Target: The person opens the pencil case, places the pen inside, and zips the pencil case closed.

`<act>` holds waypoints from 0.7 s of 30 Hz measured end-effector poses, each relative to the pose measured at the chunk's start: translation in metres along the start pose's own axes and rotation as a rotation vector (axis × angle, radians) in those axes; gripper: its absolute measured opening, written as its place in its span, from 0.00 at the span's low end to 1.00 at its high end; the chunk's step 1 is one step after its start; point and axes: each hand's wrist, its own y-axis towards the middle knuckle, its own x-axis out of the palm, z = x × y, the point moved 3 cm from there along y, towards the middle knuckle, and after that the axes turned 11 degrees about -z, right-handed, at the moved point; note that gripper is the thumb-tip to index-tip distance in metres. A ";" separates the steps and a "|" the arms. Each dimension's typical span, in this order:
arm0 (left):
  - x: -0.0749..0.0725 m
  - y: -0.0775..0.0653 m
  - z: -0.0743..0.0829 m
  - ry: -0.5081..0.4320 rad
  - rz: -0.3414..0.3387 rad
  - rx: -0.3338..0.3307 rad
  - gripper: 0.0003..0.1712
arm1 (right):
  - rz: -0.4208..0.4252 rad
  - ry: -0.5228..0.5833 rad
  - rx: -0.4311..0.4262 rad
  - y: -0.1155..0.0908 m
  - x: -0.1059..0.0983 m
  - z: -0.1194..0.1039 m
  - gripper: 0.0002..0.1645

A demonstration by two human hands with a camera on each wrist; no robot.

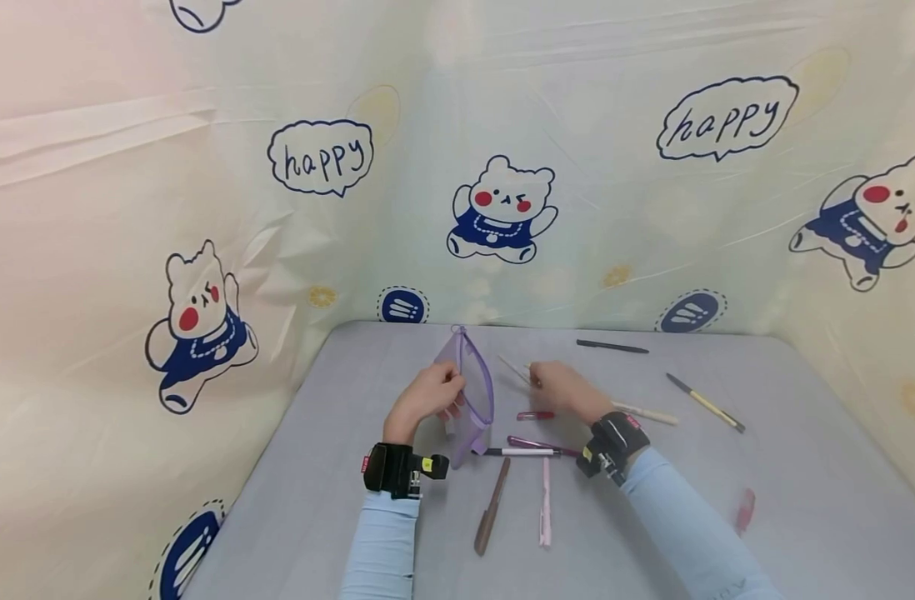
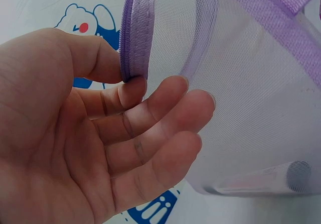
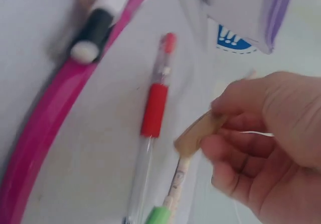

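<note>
From the head view, the left hand (image 1: 426,392) holds the purple pouch (image 1: 468,429) up over the left part of the counter (image 1: 307,467), and its mouth gapes toward the right hand (image 1: 566,390). The right hand pinches the tan pen (image 1: 513,368). The red pen (image 1: 535,415) lies just below. Nearer the person are the purple pen (image 1: 528,442), white pen (image 1: 521,452), brown pen (image 1: 492,508) and pink pen (image 1: 545,504). The right sleeve (image 1: 682,500) hangs over the counter, so a low swing could knock pens and make them roll.

In the left wrist view, the left thumb and first finger pinch the zip (image 2: 135,33) edge. The other fingers are bent loosely by the mesh. It is a small pinch on one side only, so if it slips, the soft mouth could flop closed. A pale tube (image 2: 266,179) shows through the mesh at the bottom; I think it is inside.

In the right wrist view, thumb and finger pinch the tan pen by its middle part. A thin patterned pen (image 3: 176,184) is right by its end; I cannot tell if they touch. If they do, a quick lift could drag it. A loose pinch could let the tan pen twist, and its end could snag the mesh.
</note>
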 end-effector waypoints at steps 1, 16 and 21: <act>0.000 -0.001 0.000 -0.001 0.001 -0.001 0.11 | 0.011 0.042 -0.010 0.001 -0.002 0.000 0.05; -0.003 -0.001 0.003 0.006 -0.009 0.004 0.12 | -0.082 0.887 -0.114 0.000 -0.014 -0.006 0.18; -0.003 -0.002 0.001 0.004 -0.009 0.005 0.12 | -0.146 1.075 -0.159 -0.001 -0.015 -0.014 0.19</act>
